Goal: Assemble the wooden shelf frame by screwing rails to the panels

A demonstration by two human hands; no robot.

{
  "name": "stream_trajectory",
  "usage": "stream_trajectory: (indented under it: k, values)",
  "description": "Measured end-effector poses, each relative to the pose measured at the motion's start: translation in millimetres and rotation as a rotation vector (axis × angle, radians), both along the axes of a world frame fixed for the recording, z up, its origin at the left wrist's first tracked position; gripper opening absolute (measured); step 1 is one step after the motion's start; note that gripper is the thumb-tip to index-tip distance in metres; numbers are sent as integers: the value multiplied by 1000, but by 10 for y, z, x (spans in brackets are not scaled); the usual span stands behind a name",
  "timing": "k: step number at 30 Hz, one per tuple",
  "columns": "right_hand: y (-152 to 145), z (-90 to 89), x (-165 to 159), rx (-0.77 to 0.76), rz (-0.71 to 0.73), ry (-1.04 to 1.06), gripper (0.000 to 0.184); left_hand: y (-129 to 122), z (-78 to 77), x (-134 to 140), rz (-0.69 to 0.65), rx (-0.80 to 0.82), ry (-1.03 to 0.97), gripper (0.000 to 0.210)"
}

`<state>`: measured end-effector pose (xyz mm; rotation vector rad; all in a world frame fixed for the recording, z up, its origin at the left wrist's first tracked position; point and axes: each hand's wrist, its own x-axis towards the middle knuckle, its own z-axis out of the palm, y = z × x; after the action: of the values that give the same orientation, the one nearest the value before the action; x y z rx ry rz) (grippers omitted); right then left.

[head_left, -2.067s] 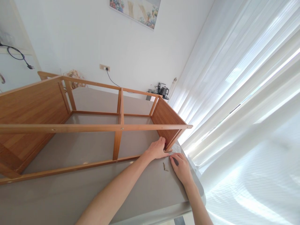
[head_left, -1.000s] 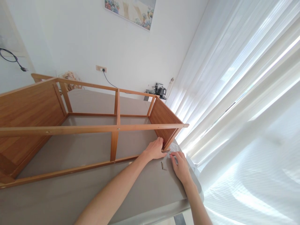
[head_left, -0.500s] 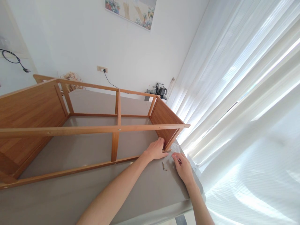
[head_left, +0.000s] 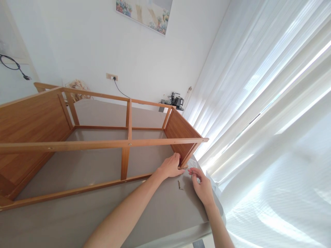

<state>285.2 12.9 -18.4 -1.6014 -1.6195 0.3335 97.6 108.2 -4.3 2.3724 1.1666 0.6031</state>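
Note:
A wooden frame [head_left: 125, 164] with panelled ends lies on the grey-covered table. Its near right corner is gripped by my left hand [head_left: 170, 166], fingers inside against the end panel [head_left: 182, 132] and thumb near the bottom rail [head_left: 103, 184]. Just right of that corner, my right hand [head_left: 203, 184] is closed in a pinch, thumb to forefinger. A thin small piece seems to be between the fingertips, too small to name. Several brass-coloured screws [head_left: 179, 185] lie on the tabletop between my hands.
The grey table cover [head_left: 155, 213] ends at a rounded right edge. White curtains [head_left: 258, 137] hang close on that side, with clear plastic [head_left: 192, 163] beside the corner. Behind stand a black kettle [head_left: 178, 101] and a wall socket [head_left: 112, 76] with a cord.
My right hand has turned slightly, its fingers lifting and pinching closer to the frame's corner. My left hand keeps its hold. The whole view has shifted a little.

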Motion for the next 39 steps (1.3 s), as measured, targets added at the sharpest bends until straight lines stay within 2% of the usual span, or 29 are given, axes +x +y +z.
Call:
stream_trajectory:
  k: [10,20,24,27,31,39]
  values:
    - [37,-51,20,-64,-91,10,32,-5,8,-13,-8,-8,-5,46]
    - [26,-25,-38,-52,-73,-20,26,-9,6,-1,4,-8,6,45]
    - [41,-37,-32,-43,-18,-75,24,1,-3,-1,-2,1,2,44]
    - [62,-47,-18,2,35,-154,28,2,4,-11,-15,5,-10,43]
    - [72,-45,5,45,30,-195,33,-6,24,-24,-28,4,-17,43]
    - [69,-53,20,16,50,-212,32,-1,2,-21,-18,6,-13,43]
